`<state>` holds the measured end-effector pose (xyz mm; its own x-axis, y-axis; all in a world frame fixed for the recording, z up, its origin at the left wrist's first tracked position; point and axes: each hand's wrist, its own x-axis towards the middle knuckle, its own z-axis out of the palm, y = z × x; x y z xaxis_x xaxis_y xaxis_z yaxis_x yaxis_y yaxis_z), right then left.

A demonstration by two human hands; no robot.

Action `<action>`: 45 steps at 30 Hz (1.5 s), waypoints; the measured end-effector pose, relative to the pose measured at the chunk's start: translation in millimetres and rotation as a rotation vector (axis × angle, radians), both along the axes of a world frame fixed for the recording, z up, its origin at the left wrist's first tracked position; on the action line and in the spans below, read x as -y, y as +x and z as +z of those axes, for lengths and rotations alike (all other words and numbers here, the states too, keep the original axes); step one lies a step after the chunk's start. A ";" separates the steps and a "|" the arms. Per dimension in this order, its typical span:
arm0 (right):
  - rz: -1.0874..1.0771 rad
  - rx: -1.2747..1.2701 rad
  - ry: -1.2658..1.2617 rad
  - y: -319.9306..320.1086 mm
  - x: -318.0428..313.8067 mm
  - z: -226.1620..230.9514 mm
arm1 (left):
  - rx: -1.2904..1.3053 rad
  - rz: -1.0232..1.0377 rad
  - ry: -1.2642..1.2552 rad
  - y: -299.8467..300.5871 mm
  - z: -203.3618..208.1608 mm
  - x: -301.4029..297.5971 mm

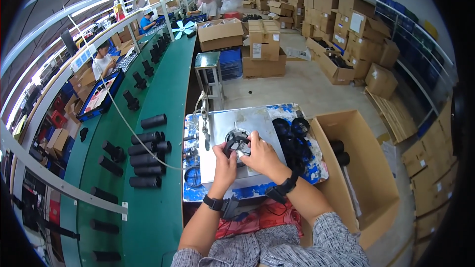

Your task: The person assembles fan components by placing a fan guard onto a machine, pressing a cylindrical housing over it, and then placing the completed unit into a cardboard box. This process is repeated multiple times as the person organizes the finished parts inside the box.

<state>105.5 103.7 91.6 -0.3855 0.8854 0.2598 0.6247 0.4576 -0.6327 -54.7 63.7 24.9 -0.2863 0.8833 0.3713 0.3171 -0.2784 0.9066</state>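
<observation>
Both hands meet over a round metal fixture [236,132] on a silver metal plate. My left hand [225,162] curls its fingers and thumb around the near left side of a black ring-shaped part [230,143]. From the right, my right hand [262,155] grips the same part, its index finger and thumb on the rim. The fingers partly hide the part, and its exact kind cannot be made out. Under it lies the metal plate [217,118], with a metal lever tool [204,118] at its left edge. A heap of black round parts [292,141] sits right of the plate.
The worn blue-and-white worktop [292,111] adjoins a long green bench [170,89] bearing several black cylinders [148,159]. A hose [131,121] crosses the bench. Right stands an open cardboard box [366,183]; a stool [208,62] and stacked boxes [264,44] are ahead. Other people work far left.
</observation>
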 end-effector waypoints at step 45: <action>-0.055 0.266 -0.118 -51.4 -71.9 -22.3 | 1.215 0.045 -0.535 -269.4 -58.4 -111.7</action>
<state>54.1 175.6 69.3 -0.3774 0.9247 0.0501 0.7976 0.3520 -0.4898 -324.0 175.4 -33.5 -0.2195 0.8205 -0.5278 -0.7679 0.1884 0.6123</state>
